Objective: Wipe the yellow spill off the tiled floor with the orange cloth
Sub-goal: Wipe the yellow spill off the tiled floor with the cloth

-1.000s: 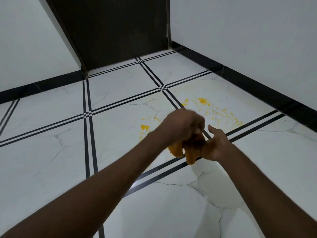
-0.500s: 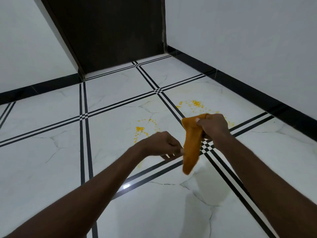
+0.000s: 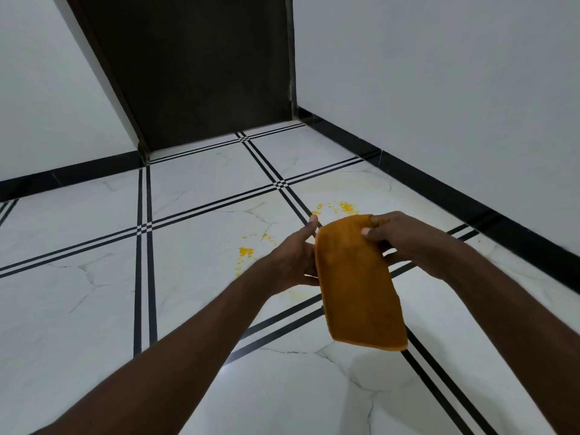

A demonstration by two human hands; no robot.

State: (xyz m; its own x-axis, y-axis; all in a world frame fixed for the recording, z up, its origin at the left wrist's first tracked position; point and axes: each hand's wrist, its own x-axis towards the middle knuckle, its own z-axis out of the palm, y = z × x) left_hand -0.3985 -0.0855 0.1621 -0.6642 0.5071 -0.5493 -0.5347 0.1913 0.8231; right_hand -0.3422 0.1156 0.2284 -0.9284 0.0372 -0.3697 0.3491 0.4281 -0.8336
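cloth (image 3: 357, 284) now unfolded flat; right hand (image 3: 398, 237) pinches its top, left hand (image 3: 295, 259) grips its edge. wiping too lightly could smear spill (image 3: 246, 252).

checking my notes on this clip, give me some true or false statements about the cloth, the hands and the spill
1. The orange cloth lies flat on the floor. False: it hangs in the air, held up.
2. The right hand pinches the cloth's top edge. True.
3. The yellow spill is still on the tiled floor. True.
4. The left hand is far from the cloth. False: it is at the cloth's left edge; its grip is partly hidden.
5. The spill lies nearer the person than the cloth does. False: it lies beyond the cloth.
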